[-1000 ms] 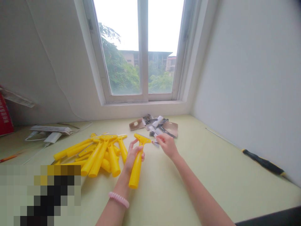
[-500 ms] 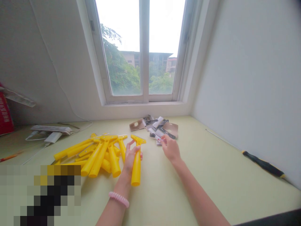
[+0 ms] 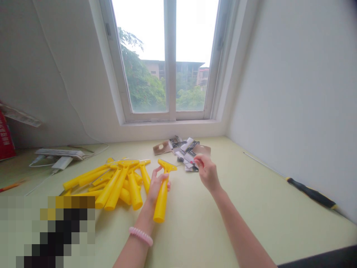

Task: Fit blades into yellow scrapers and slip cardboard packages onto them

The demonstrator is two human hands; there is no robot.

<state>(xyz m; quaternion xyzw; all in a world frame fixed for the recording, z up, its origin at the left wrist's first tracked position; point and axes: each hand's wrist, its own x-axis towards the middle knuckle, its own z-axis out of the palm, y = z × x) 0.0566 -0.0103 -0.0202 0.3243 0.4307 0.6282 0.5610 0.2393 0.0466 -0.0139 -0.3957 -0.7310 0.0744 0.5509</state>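
Right hand (image 3: 208, 172) has lifted slightly off the card-backed blade packets (image 3: 185, 149); fingertips pinched, any held item too small to tell. Head view: left hand (image 3: 157, 186) closed round a yellow scraper (image 3: 161, 201), blade end up, apparently to steady it, beside the scraper pile (image 3: 117, 186).

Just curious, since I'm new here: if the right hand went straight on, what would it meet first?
Most likely the heap of printed card packaging just ahead of the right hand, though depth is hard to judge from this view.

A screwdriver (image 3: 311, 193) lies along the right wall of the desk (image 3: 251, 223); a power strip (image 3: 59, 153) and a red box (image 3: 5, 136) sit far left, below a window (image 3: 172, 74).
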